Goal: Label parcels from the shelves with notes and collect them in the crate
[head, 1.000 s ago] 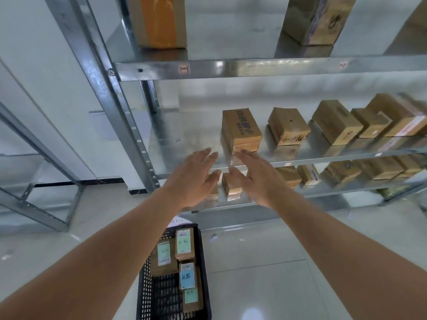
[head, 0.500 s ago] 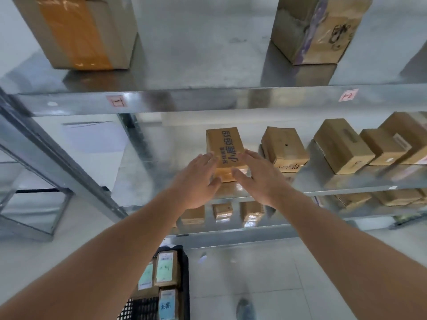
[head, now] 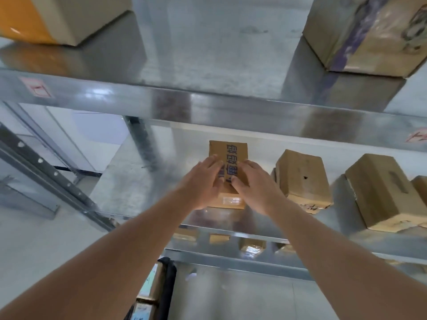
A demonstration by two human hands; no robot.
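Observation:
A brown cardboard parcel (head: 228, 151) with dark blue printed characters lies on the middle metal shelf (head: 129, 192). My left hand (head: 203, 183) rests on its left side, fingers laid fairly straight over the top. My right hand (head: 253, 184) rests on its right side the same way, and the two thumbs nearly meet on the top face. The black crate (head: 169, 285) stands on the floor at the bottom. It holds parcels with pale notes (head: 143, 310) stuck on them.
Further brown parcels (head: 302, 179) (head: 381, 192) line the same shelf to the right. The upper shelf (head: 208, 105) carries a box with orange tape (head: 46, 17) and a larger taped box (head: 374, 33). Small parcels (head: 251, 247) sit on the lower shelf. A slanted steel upright (head: 46, 169) stands at left.
The view has come closer to the shelf and tilted up. Both hands went forward from the shelf's edge onto the top of the printed parcel.

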